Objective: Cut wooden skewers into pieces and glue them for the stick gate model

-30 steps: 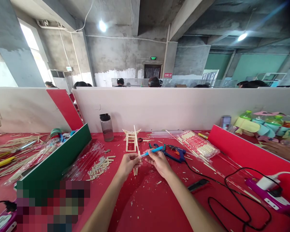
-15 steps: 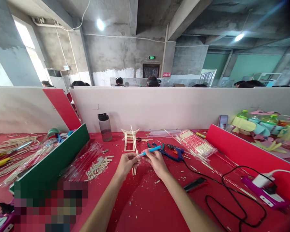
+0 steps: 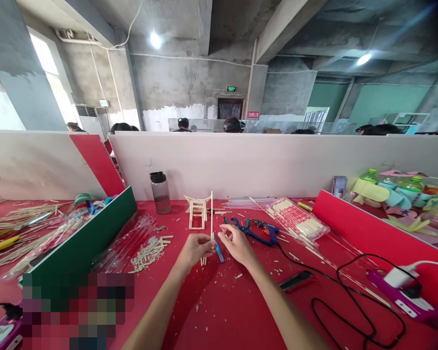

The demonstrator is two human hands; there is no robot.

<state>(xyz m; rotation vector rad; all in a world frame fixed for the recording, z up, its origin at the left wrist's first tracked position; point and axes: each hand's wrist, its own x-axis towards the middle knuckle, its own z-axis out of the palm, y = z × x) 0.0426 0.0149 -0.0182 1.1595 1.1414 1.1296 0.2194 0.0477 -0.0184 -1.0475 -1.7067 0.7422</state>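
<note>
Head view: a slender pale stick (image 3: 211, 214) is held nearly upright, just right of the small stick frame (image 3: 197, 214), its lower part pinched by the left hand (image 3: 197, 250). By those fingertips, nearer than the frame, a blue pen (image 3: 220, 253) is seen slanting down; whether it is gripped too cannot be told. Farther right of the frame, the right hand (image 3: 237, 243) is poised, thumb and forefinger parted, nothing visible between. The stick may be judged light, stiff, easily snapped, best taken low and gently; the pen, smooth, by its barrel.
</note>
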